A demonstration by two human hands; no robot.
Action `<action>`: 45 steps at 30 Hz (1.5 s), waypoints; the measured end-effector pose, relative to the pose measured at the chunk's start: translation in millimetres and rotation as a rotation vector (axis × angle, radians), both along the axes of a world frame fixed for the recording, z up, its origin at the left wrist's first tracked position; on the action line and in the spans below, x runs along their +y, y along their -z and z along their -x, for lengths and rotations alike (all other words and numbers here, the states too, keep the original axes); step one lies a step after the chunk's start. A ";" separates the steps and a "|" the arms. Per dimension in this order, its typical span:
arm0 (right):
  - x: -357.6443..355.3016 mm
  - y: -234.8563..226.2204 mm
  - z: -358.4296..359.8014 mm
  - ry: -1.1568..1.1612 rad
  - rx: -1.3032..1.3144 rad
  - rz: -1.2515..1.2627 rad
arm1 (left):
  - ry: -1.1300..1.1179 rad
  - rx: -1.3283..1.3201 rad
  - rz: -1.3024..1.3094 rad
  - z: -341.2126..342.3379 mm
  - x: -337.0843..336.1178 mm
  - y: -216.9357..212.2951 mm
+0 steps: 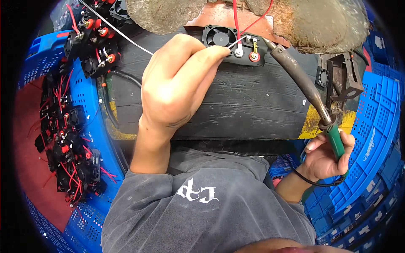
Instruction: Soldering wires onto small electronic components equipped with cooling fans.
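At the far side of the bench, a black panel [244,59] carries a small fan [220,39], a switch-like part with metal terminals [252,40] and two ring-lug posts, one with a red collar [254,57]. Red wires [236,19] run up from it. My left hand [175,80] pinches a thin solder wire [122,33], its free end reaching the terminals. My right hand [327,156] grips the green handle of a soldering iron [297,69] from below. The iron's tip is at the terminals' right side; whether it touches them I cannot tell.
Two rough brown-grey lumps [320,23] and a copper-coloured sheet [211,14] lie behind the panel. A dark metal bracket [344,78] stands at the right. Several fan assemblies with red wires [69,147] fill the left side, near a blue crate [86,97]. More blue crates [371,126] stand right.
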State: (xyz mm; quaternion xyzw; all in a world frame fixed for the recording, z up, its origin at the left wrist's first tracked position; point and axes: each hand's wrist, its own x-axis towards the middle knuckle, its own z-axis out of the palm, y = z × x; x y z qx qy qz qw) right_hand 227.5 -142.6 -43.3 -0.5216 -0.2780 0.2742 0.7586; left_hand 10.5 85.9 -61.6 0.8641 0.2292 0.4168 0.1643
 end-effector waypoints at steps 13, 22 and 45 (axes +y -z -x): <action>15.0 2.4 -7.0 -0.053 0.047 0.030 | 0.048 0.012 -0.024 -1.9 1.9 4.6; 17.5 2.4 -5.9 -0.056 0.045 0.019 | 0.063 0.015 -0.008 -2.9 2.9 7.4; 19.4 -0.7 -8.4 -0.106 -0.023 0.013 | 0.037 0.006 -0.024 -8.2 3.1 9.2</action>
